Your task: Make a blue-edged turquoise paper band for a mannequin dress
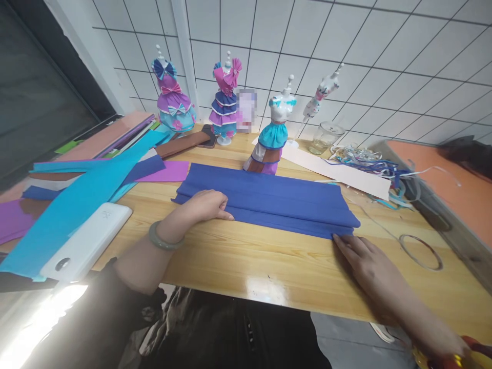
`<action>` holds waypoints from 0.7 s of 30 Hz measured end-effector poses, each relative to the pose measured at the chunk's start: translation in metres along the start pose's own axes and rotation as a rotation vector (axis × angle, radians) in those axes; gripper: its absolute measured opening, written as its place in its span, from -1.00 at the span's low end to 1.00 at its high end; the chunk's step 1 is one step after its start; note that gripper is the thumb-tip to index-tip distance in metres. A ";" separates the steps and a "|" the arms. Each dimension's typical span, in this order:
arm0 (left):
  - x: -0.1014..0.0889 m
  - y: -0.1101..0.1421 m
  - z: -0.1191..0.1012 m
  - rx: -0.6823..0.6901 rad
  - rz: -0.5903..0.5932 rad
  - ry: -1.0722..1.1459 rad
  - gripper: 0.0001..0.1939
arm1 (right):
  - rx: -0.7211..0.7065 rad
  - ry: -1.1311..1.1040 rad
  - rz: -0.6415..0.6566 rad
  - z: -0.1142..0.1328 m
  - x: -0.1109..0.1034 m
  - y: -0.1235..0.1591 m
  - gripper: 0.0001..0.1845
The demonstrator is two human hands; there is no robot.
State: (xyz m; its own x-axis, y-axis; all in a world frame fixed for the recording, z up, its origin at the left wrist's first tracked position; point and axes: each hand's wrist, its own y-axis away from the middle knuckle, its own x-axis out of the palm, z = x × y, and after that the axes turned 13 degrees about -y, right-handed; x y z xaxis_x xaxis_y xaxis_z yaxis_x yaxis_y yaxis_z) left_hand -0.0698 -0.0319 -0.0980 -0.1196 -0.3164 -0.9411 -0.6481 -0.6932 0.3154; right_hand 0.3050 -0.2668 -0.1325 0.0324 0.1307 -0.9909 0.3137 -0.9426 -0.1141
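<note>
A long strip of dark blue crepe paper (pixel 269 195) lies across the wooden table in front of me, its near edge folded over in a narrow band. My left hand (pixel 209 205) is closed at the left part of that fold, fingers curled over the paper and thumb along the near edge. At the near right corner, my right hand (pixel 361 259) has its fingertips together on the folded edge; its thumb is mostly hidden. Just behind the strip stands a small mannequin (pixel 272 133) in a turquoise, brown and purple paper skirt.
Behind stand two dressed mannequins (pixel 175 102) (pixel 225 102) and a tilted bare one (pixel 323 95). A glass jar (pixel 326 137), pale paper strip (pixel 338 171) and tangled scraps (pixel 369 156) lie right. Coloured paper (pixel 92 189) and a white device (pixel 88 241) lie left; a ring (pixel 421 252) lies right.
</note>
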 end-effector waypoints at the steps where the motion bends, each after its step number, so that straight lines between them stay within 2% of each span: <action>1: 0.000 0.000 0.000 0.003 -0.002 0.004 -0.54 | 0.020 -0.005 -0.017 0.001 0.000 0.001 -0.47; 6: 0.000 0.000 0.000 0.018 -0.010 0.010 -0.55 | 0.099 -0.031 -0.079 0.025 -0.005 -0.012 -0.48; 9: -0.001 0.002 0.000 0.025 -0.012 0.016 -0.55 | 0.078 -0.113 -0.182 0.060 -0.004 -0.036 -0.53; 11: -0.001 0.002 0.000 0.031 -0.020 0.011 -0.54 | 0.030 -0.179 -0.212 0.087 -0.001 -0.054 -0.47; 16: 0.001 0.001 0.001 0.038 -0.033 -0.016 -0.53 | -0.138 -0.337 -0.127 0.145 0.002 -0.092 -0.31; 21: 0.001 0.001 0.000 0.045 -0.033 -0.030 -0.54 | -0.165 -0.410 -0.067 0.171 0.001 -0.116 -0.26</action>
State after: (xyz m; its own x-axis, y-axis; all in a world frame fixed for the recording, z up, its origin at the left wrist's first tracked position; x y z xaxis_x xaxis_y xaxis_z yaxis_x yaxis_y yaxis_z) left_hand -0.0708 -0.0331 -0.0984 -0.1193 -0.2734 -0.9545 -0.6854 -0.6728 0.2784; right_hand 0.1066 -0.2095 -0.1321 -0.3616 0.0258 -0.9320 0.4504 -0.8704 -0.1989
